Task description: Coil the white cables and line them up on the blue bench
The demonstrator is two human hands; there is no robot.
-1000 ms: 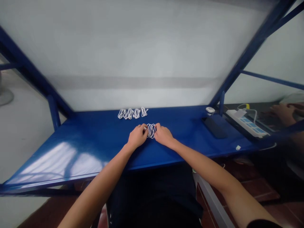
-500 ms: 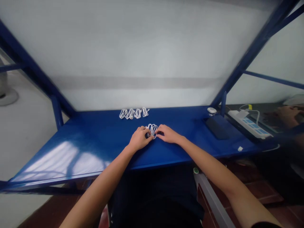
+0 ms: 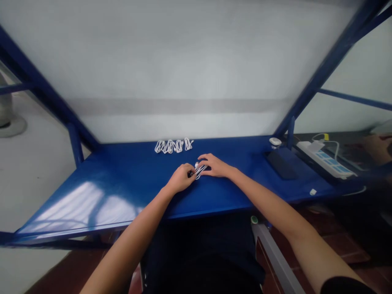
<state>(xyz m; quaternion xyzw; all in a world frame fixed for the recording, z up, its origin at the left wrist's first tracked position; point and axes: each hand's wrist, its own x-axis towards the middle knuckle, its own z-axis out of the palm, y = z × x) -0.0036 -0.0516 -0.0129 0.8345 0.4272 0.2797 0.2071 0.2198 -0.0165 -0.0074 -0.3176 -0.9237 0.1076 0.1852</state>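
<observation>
A coiled white cable (image 3: 199, 171) is between my two hands over the blue tabletop, with a plug end pointing up at its top. My left hand (image 3: 183, 177) is closed at the coil's left side, its thumb and fingertips pinching the cable. A small dark patch shows beneath those fingers; I cannot make out what it is. From the right, my right hand (image 3: 216, 166) curves its fingers over the coil, thumb below and index finger raised above. Its fingertips grip the loops and hide part of them.
Several bundled white cables (image 3: 168, 146) lie in a row along the back of the blue table (image 3: 122, 171). To the right are a round white item (image 3: 275, 141), a dark flat slab (image 3: 280, 164), a small white piece (image 3: 312, 192) and a power strip (image 3: 332, 163). Another person's hand (image 3: 378, 147) is at far right.
The coil has tilted and been squeezed narrower between my hands. My right hand has lifted and spread its fingers over it. My left hand's fingers have closed in.
</observation>
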